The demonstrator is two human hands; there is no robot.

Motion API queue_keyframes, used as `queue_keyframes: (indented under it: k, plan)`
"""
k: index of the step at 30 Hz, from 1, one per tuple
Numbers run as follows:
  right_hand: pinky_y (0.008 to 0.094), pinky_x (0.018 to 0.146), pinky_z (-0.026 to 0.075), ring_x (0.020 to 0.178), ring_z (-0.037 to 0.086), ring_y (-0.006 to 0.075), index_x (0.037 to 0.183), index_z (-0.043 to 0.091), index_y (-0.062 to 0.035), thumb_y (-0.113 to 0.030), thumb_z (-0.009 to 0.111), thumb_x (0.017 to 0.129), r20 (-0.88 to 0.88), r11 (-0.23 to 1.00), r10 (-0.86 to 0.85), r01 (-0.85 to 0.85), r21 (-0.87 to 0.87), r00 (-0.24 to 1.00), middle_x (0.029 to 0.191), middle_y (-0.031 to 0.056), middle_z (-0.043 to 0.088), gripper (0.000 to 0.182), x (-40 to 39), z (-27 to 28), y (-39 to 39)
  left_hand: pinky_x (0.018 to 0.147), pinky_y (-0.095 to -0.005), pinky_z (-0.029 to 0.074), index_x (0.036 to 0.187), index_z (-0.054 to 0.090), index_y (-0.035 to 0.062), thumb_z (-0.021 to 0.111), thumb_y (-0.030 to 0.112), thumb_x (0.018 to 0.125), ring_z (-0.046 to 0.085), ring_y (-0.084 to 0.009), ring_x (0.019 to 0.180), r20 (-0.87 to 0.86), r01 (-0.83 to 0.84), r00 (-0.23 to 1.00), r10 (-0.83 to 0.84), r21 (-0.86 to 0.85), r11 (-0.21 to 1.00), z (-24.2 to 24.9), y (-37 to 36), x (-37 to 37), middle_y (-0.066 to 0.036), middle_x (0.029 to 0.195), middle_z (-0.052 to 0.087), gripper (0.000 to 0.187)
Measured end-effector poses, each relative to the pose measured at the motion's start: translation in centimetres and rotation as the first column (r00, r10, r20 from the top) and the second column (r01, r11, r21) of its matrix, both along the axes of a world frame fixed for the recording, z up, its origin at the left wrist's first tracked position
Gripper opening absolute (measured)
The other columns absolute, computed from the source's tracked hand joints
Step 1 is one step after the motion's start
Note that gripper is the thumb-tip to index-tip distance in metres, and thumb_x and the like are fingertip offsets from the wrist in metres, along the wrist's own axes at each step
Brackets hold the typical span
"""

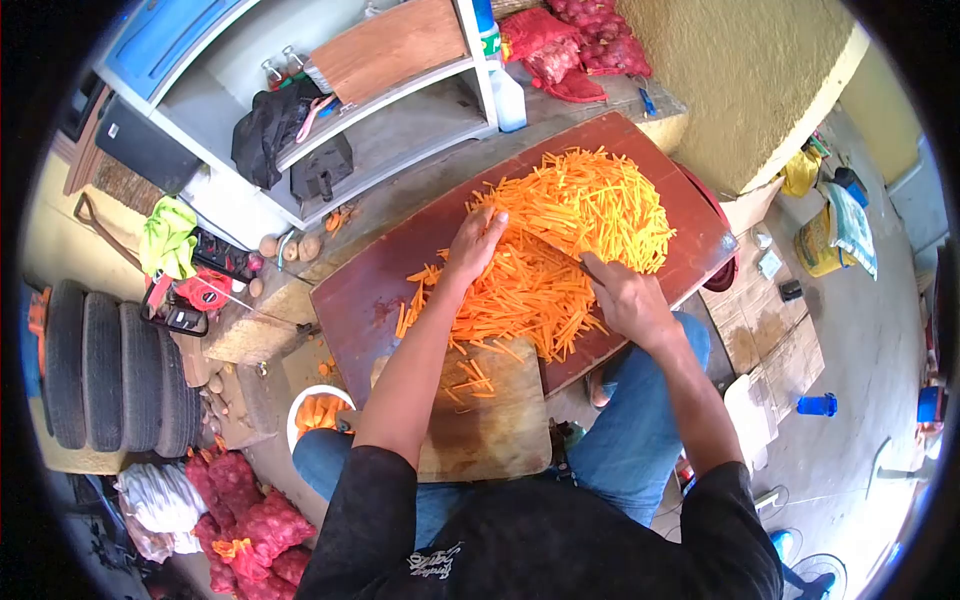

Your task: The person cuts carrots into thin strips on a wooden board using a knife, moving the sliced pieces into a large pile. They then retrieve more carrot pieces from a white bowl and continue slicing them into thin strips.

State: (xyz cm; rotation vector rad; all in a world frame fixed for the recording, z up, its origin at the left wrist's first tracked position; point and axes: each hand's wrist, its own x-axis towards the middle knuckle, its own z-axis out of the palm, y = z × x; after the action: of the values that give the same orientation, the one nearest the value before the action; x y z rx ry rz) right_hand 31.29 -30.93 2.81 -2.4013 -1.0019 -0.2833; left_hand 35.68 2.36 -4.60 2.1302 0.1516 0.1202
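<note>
A large heap of orange carrot strips (545, 290) lies on a reddish-brown board (385, 270) in front of me. My right hand (630, 300) is closed round the handle of a knife (556, 246), whose blade runs into the strips and is partly hidden by them. At the heap's left edge rests my left hand (477, 247), thumb apart and fingers against the strips, some of them hidden. Nearest my lap is a worn wooden cutting board (490, 430), with a few loose strips (472, 380) on it.
A white bucket (296, 415) with whole carrots stands by my left knee. Red mesh sacks (255, 530) lie at lower left, beside stacked tyres (105, 370). Shelving (400, 150) and a yellowish pillar (740, 90) border the far side. Cardboard (775, 335) covers floor at right.
</note>
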Motion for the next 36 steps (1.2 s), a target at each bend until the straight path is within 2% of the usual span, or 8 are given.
queue_keyframes:
  k: [3,12,15,18,26,29,33,36]
  plan:
    - [0.0519,0.071,0.062,0.084,0.076,0.0394,0.147,0.062,-0.0118,-0.014,0.066,0.105,-0.054,0.999,0.000,0.002,0.046,0.999,0.093,0.0180,0.074,0.042,1.1,0.4,-0.4,0.136,-0.0485,0.027,0.166,0.048,-0.0036,0.043,0.080,0.109,0.033,-0.0404,0.167,-0.026,0.021,0.999,-0.019,0.074,0.997,0.6,-0.8,1.3,-0.028,0.176,0.039,0.101]
    - [0.0520,0.075,0.063,0.089,0.077,0.0398,0.145,0.065,-0.0102,-0.013,0.067,0.104,-0.072,0.995,-0.092,0.095,0.040,0.993,0.098,0.0199,0.076,0.042,2.7,0.3,-1.3,0.137,-0.0497,0.025,0.170,0.044,0.0004,0.037,0.088,0.106,0.028,-0.0387,0.169,-0.097,0.060,0.994,-0.050,0.100,0.993,2.4,-4.1,3.7,-0.025,0.180,0.033,0.108]
    - [0.0504,0.079,0.063,0.094,0.077,0.0428,0.146,0.066,-0.0071,-0.012,0.073,0.102,-0.052,0.991,-0.107,0.110,0.069,0.993,0.108,0.0212,0.078,0.045,2.9,0.3,-1.7,0.136,-0.0504,0.028,0.168,0.046,-0.0003,0.036,0.091,0.103,0.029,-0.0398,0.169,-0.088,0.076,0.994,-0.065,0.129,0.989,3.3,-5.7,4.4,-0.026,0.180,0.034,0.113]
    - [0.0534,0.077,0.063,0.091,0.077,0.0418,0.146,0.064,-0.0104,-0.015,0.068,0.103,-0.059,0.988,-0.144,0.146,0.042,0.988,0.099,0.0207,0.076,0.043,3.2,0.8,-1.8,0.135,-0.0507,0.029,0.167,0.047,-0.0020,0.036,0.092,0.102,0.031,-0.0407,0.168,-0.051,0.087,0.995,-0.082,0.124,0.988,2.7,-5.9,5.4,-0.027,0.178,0.035,0.115]
    - [0.0527,0.078,0.063,0.094,0.077,0.0426,0.145,0.065,-0.0114,-0.017,0.069,0.103,-0.032,0.981,-0.171,0.174,0.087,0.985,0.106,0.0207,0.078,0.042,4.7,0.8,-2.7,0.136,-0.0474,0.028,0.165,0.047,-0.0061,0.032,0.093,0.102,0.033,-0.0414,0.167,-0.037,0.103,0.994,-0.100,0.093,0.990,3.5,-7.5,7.2,-0.030,0.176,0.039,0.118]
    - [0.0526,0.078,0.063,0.094,0.077,0.0425,0.145,0.065,-0.0114,-0.017,0.069,0.103,-0.063,0.973,-0.226,0.229,0.042,0.972,0.106,0.0206,0.078,0.043,4.9,1.2,-2.8,0.134,-0.0495,0.032,0.164,0.051,-0.0044,0.033,0.093,0.102,0.037,-0.0421,0.165,-0.021,0.083,0.996,-0.082,0.095,0.992,3.6,-8.3,7.8,-0.029,0.175,0.040,0.116]
    - [0.0527,0.077,0.063,0.093,0.077,0.0424,0.146,0.066,-0.0128,-0.017,0.069,0.103,-0.043,0.967,-0.247,0.249,0.046,0.968,0.103,0.0195,0.078,0.043,5.7,0.7,-3.3,0.136,-0.0486,0.029,0.166,0.049,-0.0028,0.030,0.094,0.101,0.033,-0.0409,0.167,-0.042,0.083,0.996,-0.079,0.093,0.992,3.1,-8.9,9.1,-0.028,0.176,0.039,0.118]
    - [0.0528,0.076,0.063,0.091,0.077,0.0422,0.146,0.066,-0.0138,-0.017,0.070,0.103,-0.012,0.966,-0.246,0.246,0.076,0.969,0.103,0.0191,0.078,0.043,6.2,0.5,-3.7,0.135,-0.0509,0.030,0.165,0.050,-0.0035,0.030,0.094,0.102,0.034,-0.0430,0.166,-0.026,0.121,0.993,-0.119,0.082,0.989,2.9,-9.1,9.9,-0.031,0.175,0.038,0.118]
